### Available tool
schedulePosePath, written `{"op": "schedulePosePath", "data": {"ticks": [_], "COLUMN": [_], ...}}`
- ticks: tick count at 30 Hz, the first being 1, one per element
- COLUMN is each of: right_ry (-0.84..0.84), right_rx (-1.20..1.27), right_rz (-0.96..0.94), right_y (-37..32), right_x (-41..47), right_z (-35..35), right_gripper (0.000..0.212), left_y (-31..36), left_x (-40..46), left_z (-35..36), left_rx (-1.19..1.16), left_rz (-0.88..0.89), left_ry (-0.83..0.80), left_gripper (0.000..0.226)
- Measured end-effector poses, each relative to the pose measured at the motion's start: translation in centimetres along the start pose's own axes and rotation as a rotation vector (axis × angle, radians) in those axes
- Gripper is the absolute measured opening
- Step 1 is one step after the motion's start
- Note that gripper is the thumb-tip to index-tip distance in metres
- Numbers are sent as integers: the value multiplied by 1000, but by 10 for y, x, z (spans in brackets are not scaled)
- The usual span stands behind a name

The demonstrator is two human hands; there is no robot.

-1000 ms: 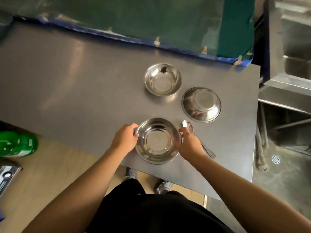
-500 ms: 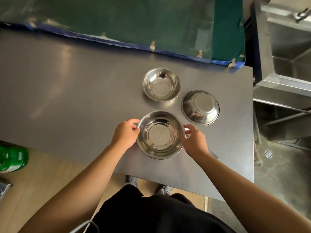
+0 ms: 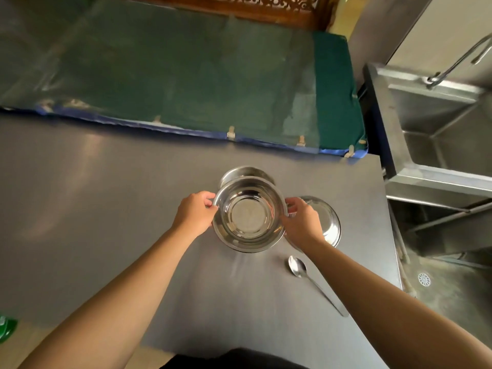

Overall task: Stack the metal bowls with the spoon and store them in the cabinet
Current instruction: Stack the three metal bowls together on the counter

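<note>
Both hands pinch the rim of one metal bowl (image 3: 249, 214) from opposite sides, the left hand (image 3: 195, 213) and the right hand (image 3: 302, 222) each with fingers curled over the edge, holding it above the worktop (image 3: 106, 222) and partly over a second bowl (image 3: 246, 172) behind it. A third bowl (image 3: 328, 222) sits just beside the right hand, and the spoon (image 3: 312, 282) lies nearer the body, apart from all three. The likely risk is a crooked nest: lowered off-centre, the smooth steel could catch rim on rim, skid and push the lower bowl away. The right wrist may also knock the third bowl. No cabinet is in view.
</note>
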State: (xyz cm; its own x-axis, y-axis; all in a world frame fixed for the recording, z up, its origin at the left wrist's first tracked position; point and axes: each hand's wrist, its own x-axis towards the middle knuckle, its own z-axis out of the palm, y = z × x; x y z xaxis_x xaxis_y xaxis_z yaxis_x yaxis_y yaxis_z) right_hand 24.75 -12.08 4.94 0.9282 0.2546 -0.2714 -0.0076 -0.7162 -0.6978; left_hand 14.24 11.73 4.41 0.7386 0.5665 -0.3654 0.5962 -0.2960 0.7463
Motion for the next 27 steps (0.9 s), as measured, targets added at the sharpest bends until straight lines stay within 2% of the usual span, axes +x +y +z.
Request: {"op": "schedulePosePath", "data": {"ticks": [13, 19, 27], "right_ry": [-1, -36, -11], "right_rx": [-52, -87, -124], "right_rz": [67, 89, 79], "right_y": [-4, 2, 6], "right_x": [87, 99, 97], "right_z": [14, 26, 37], "right_gripper": [37, 39, 30], "left_y": [11, 1, -5], "left_x": [96, 109, 110], "left_z": [24, 36, 39], "left_rx": [46, 95, 217], "left_rz": [-20, -3, 13], "left_ry": [-11, 10, 24], "left_gripper": [28, 27, 32]}}
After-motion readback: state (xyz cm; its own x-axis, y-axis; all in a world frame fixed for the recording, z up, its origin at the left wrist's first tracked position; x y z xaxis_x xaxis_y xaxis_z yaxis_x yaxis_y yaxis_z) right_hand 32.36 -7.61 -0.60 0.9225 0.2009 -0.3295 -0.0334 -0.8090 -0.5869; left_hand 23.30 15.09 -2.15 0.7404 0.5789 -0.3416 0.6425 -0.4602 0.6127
